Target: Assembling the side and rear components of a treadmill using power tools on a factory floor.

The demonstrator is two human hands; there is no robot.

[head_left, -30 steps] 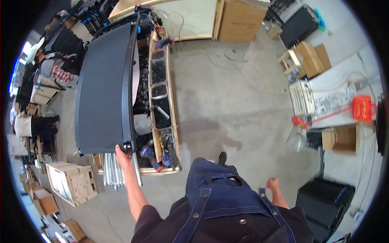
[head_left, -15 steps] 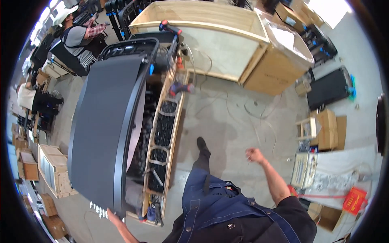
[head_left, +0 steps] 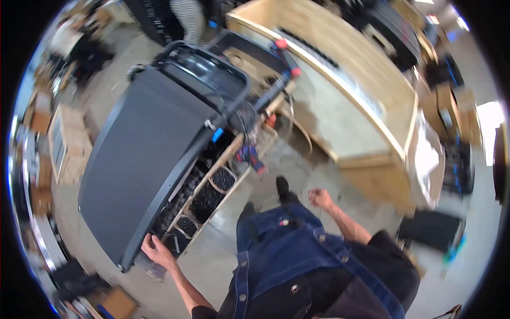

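Note:
A treadmill point(head_left: 146, 127) with a dark grey belt and side rails lies to my left, above a wooden parts tray. My left hand point(head_left: 156, 250) is at the near end of its right side rail point(head_left: 151, 220), fingers slightly apart; whether they touch the rail is hard to tell. My right hand point(head_left: 320, 198) hangs in the air in front of my body, its fingers curled together; anything inside them is hidden. Beside the treadmill, the wooden tray point(head_left: 215, 209) holds black small parts in several compartments. A red and dark power drill point(head_left: 251, 158) rests at the tray's far end.
A large wooden crate point(head_left: 340, 127) stands ahead, with a cardboard box point(head_left: 378, 181) lined with plastic at its right. Another person in striped clothing point(head_left: 187, 21) stands beyond the treadmill. A wooden crate point(head_left: 69, 143) sits at the left; a black flat unit point(head_left: 431, 228) lies at the right.
My view has turned rightward, and I have stepped along the treadmill. My left hand has come from the treadmill's near end edge to its right rail. My right hand stays raised and curled.

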